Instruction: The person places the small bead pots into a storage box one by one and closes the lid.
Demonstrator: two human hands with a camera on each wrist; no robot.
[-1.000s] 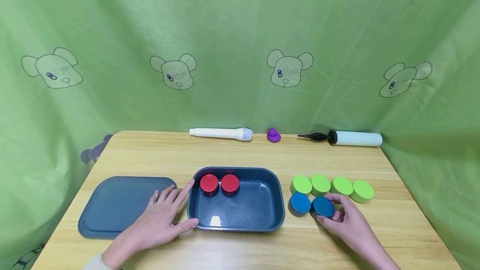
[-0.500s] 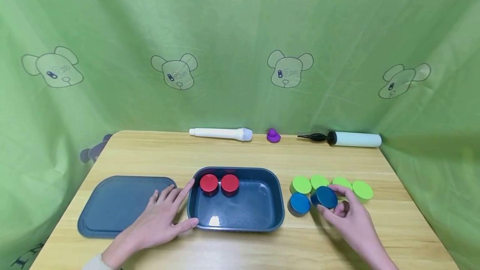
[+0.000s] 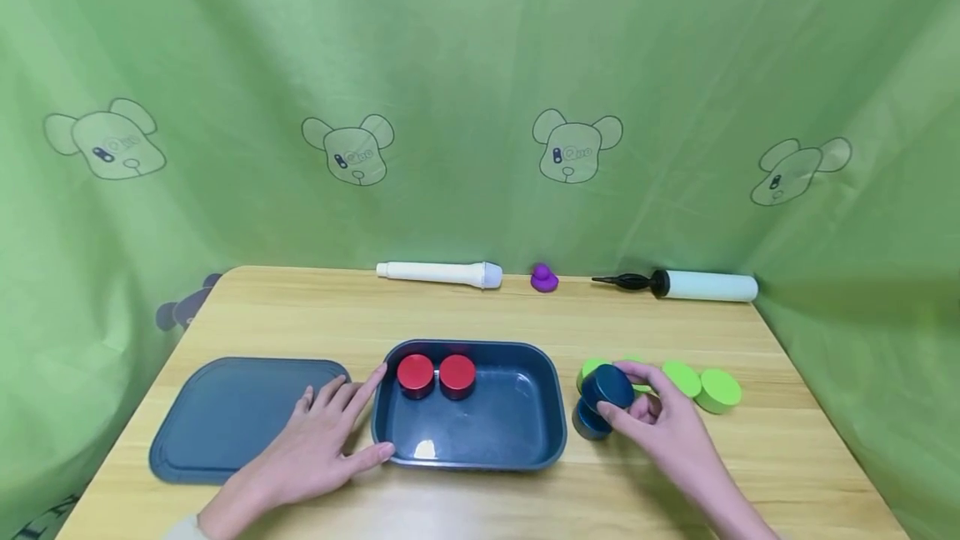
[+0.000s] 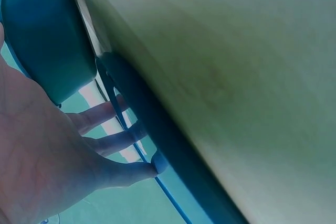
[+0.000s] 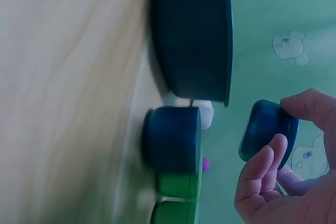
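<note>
My right hand [image 3: 671,427] pinches a blue cylinder [image 3: 609,387] between thumb and fingers. In the right wrist view that held cylinder [image 5: 262,129] is off the table, tilted. A second blue cylinder [image 3: 591,423] stands on the table, partly covered by it in the head view. My left hand [image 3: 311,444] lies with spread fingers between a dark blue box [image 3: 510,432] and its flat lid [image 3: 217,419]. Its index finger and thumb touch the box's left side; other fingers reach over the lid. Two red cylinders, one [image 3: 416,375] left of the other [image 3: 457,375], sit inside the box.
Several green cylinders [image 3: 720,390] stand in a row right of the box, some partly hidden by the right hand. Along the table's back edge lie a white microphone-shaped tube [image 3: 438,273], a purple duck-like figure [image 3: 543,278] and a hand pump [image 3: 708,285]. A green curtain [image 3: 465,215] hangs behind.
My right hand has lifted the blue cylinder and carried it left, over the other blue one. My left hand has stayed by the box.
</note>
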